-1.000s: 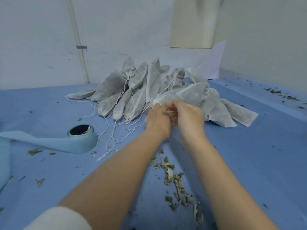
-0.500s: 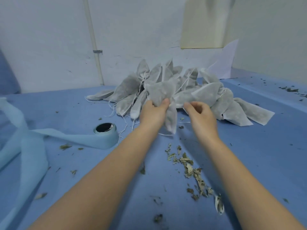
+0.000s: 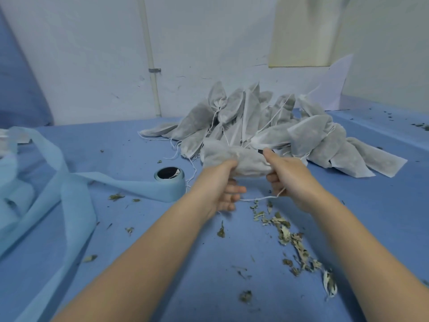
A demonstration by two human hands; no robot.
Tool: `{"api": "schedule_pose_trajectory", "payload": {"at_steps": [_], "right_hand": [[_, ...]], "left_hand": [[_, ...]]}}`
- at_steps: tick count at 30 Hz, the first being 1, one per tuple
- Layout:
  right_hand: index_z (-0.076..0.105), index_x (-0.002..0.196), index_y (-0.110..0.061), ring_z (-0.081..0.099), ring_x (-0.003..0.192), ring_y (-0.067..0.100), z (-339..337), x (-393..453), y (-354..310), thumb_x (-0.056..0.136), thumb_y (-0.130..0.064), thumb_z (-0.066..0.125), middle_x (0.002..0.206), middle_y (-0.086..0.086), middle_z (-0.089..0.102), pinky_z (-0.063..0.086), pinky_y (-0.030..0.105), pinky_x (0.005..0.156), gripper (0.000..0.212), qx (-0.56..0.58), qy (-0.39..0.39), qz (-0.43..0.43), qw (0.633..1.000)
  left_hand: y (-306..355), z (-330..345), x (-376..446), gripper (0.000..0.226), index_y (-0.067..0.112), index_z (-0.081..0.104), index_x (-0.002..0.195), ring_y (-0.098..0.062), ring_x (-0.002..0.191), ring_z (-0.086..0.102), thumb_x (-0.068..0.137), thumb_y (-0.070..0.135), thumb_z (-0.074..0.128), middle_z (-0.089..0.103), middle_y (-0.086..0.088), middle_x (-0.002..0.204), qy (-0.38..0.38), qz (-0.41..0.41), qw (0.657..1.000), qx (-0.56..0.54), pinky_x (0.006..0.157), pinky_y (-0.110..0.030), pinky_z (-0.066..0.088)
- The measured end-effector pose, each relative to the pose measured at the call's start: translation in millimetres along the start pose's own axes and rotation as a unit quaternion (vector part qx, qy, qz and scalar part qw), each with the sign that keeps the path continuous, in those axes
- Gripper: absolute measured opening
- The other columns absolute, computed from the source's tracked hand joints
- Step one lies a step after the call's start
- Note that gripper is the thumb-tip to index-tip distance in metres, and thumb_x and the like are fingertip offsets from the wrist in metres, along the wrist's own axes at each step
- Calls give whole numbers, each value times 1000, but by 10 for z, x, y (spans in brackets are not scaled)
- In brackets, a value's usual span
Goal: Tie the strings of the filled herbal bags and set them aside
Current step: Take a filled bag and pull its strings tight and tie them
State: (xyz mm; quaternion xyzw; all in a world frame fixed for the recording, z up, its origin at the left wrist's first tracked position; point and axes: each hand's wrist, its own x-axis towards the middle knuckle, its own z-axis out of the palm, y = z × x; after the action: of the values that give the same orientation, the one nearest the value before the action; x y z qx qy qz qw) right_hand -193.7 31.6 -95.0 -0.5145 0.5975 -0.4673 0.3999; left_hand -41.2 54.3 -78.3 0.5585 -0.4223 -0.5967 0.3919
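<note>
One herbal bag [image 3: 234,162] is up off the desk [image 3: 371,217], held sideways between two hands in front of the big pile of bags [image 3: 267,126]. The left hand [image 3: 221,185] grips the bag near its left part, with the thumb over the top and the fingers curled under. The right hand [image 3: 289,176] grips the other end, and its fingers also pinch a thin white string [image 3: 257,199]. The string runs under the bag from one hand to the other and looks pulled fairly straight.

This looks like the start of tying this bag. The string is out, but I see no knot yet. Next, the hands likely need to pull the string snug so the mouth of the bag closes, then cross the ends and make a knot. The string is thin, so it will take careful fingertips. If the bag tips, more leaves could spill.

The bag is pale grey, soft and puffy, made of thin cloth, and dark bits show through it. It looks full.

Dry leaf bits [image 3: 285,233] lie scattered on the blue desk under the hands. A roll of light blue fabric strip [image 3: 170,176] sits to the left, with its loose end trailing away.
</note>
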Motion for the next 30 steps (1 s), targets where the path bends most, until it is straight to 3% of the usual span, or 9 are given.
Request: {"api": "schedule_pose_trajectory", "payload": {"at_steps": [4, 6, 9, 12, 16, 20, 22, 26, 30], "right_hand": [[36, 59, -20, 28, 40, 10, -44, -8, -3, 95, -53, 45, 39, -13, 35, 28, 26, 49, 50, -51, -13, -17, 998], [31, 57, -21, 24, 40, 10, -64, -22, -11, 95, -54, 44, 40, -12, 31, 26, 25, 47, 52, -63, -27, -21, 997], [28, 55, -22, 22, 39, 8, -72, -65, -47, 95, -52, 47, 41, -11, 27, 24, 22, 44, 54, -66, -74, -22, 995], [33, 53, -17, 22, 38, 9, -67, -101, -76, 94, -48, 52, 41, -9, 27, 26, 20, 42, 55, -58, -120, -29, 991], [50, 70, -12, 20, 41, 11, -41, -138, -116, 94, -45, 54, 43, -7, 25, 25, 20, 41, 41, -47, -162, -36, 985], [44, 47, -23, 20, 43, 11, -22, -139, -103, 91, -50, 56, 46, -8, 22, 27, 19, 42, 53, -12, -166, -41, 985], [66, 76, -20, 21, 42, 10, -12, -158, -125, 92, -48, 55, 48, -9, 22, 29, 18, 40, 34, 22, -160, -36, 986], [62, 99, -9, 21, 42, 7, -16, -141, -125, 96, -29, 56, 49, -10, 24, 25, 16, 37, 21, 72, -148, -18, 986], [63, 95, -10, 24, 42, 4, 5, -164, -141, 97, -21, 55, 45, -15, 34, 23, 15, 37, 13, 40, -163, -39, 985]], "left_hand": [[62, -18, -83, 50, 2, 66, 72, -11, 30, 40, 96, 38, 40, 68, -7, 56, -32, -21, 994, 101, 35, -10, 27], [54, 16, -109, 46, 9, 69, 61, -11, 34, 45, 92, 32, 44, 67, -2, 55, 31, 108, 972, 206, 37, -17, 31], [14, 84, -150, 20, 15, 67, 80, -14, 77, 54, 83, 31, 54, 66, 2, 79, 197, 418, 787, 409, 65, -25, 38], [0, 158, -88, 49, 11, 48, 120, -21, 111, 38, 77, 31, 61, 46, -4, 118, 124, 454, 686, 555, 91, -26, 29], [-13, 191, -31, 55, 11, 32, 132, -28, 110, 51, 83, 24, 54, 51, -7, 122, 76, 390, 726, 562, 80, -33, 37], [-41, 129, -38, 51, 15, 27, 128, -25, 91, 52, 84, 23, 53, 48, 1, 95, 97, 357, 754, 542, 62, -29, 31], [-22, 76, -73, 39, 16, 33, 115, -24, 82, 47, 83, 24, 53, 41, 5, 81, 113, 324, 747, 570, 52, -28, 25], [-43, 7, -79, 23, 17, 49, 102, -25, 98, 54, 82, 25, 55, 48, 2, 88, 98, 282, 717, 630, 60, -28, 31], [-59, 26, -49, 37, 17, 51, 116, -22, 106, 53, 80, 23, 58, 57, 1, 109, 52, 309, 771, 554, 83, -31, 43]]}}
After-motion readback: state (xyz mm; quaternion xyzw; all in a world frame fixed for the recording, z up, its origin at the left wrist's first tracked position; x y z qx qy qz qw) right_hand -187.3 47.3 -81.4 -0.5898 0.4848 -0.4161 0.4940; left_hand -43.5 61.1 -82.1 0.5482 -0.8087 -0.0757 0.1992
